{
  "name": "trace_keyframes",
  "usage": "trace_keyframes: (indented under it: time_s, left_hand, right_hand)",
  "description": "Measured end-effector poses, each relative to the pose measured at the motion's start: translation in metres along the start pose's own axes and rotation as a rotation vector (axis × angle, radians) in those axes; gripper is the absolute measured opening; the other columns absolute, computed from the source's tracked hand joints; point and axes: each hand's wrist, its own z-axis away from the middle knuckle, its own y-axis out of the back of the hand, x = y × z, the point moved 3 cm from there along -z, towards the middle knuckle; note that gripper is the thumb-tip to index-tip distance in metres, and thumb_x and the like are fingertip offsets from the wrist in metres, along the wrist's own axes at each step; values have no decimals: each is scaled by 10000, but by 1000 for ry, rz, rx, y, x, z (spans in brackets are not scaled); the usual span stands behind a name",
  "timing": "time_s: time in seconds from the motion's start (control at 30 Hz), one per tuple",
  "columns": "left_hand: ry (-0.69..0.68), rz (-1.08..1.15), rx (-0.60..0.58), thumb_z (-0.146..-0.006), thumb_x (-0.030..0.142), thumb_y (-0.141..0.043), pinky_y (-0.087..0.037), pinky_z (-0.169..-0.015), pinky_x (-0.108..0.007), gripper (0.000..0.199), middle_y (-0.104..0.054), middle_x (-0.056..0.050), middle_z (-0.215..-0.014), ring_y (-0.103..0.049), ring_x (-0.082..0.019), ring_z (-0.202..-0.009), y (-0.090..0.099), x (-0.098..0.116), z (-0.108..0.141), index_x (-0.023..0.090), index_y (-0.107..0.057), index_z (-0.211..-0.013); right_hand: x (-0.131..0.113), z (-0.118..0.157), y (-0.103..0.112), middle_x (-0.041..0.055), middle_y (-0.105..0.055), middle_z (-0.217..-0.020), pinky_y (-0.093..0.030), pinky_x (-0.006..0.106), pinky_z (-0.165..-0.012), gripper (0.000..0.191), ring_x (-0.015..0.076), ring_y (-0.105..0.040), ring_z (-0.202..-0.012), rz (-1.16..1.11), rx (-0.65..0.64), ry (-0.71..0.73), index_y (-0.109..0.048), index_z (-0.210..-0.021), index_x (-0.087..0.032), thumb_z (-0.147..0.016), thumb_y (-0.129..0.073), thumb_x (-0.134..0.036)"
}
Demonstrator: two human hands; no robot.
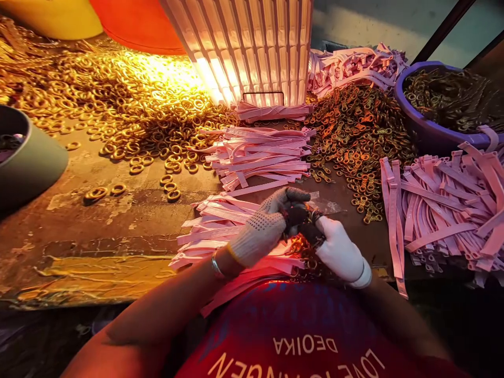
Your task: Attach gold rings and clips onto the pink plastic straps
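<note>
My left hand, in a pale glove with dark dots and worn dark fingertips, is closed in front of my chest. Facing it, my right hand wears a white glove with dark fingertips, its fingers bent inward. The fingertips of both hands meet, and whatever is pinched between them is too small and dark to name. Beneath my left hand lies a stack of pink straps. Small metal clasps lie under the hands, close to my shirt. Another row of pink straps lies just beyond.
Gold rings are heaped at the back left. A pile of metal clasps and a purple basin are on the right, beside more pink straps. A ribbed panel stands behind. A grey bucket stands left.
</note>
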Motion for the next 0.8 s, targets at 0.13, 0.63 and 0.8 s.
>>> trace_keyframes:
  time_s: [0.13, 0.63, 0.8]
  left_hand:
    - [-242, -746, 100, -869, 299, -694, -506, -666, -274, 267, -686, -59, -916, -590, -145, -721, 39, 6, -59, 182, -690, -1109]
    - [-84, -891, 61, -907, 357, -602, -443, -528, -266, 207, -657, -44, -679, -545, -134, -520, 62, 8, -56, 166, -680, -886]
    - [78, -401, 20, -912, 435, -605, -238, -380, -213, 266, -503, 23, -515, -366, -82, -400, 44, 19, 1, 180, -629, -842]
  right_hand:
    - [17, -1, 14, 93, -745, -969, -529, 327, -766, 284, 220, -653, -831, -132, 313, 26, -688, -1145, -188, -1007, -541, -389]
    - [1, -18, 9, 153, -684, -1069, -482, 391, -874, 312, 287, -591, -979, 555, 195, 268, -694, -1061, -134, -796, -531, -141]
    - [-10, -20, -9, 93, -614, -763, -336, 353, -615, 127, 242, -502, -705, 854, 137, 280, -641, -829, -175, -762, -548, -121]
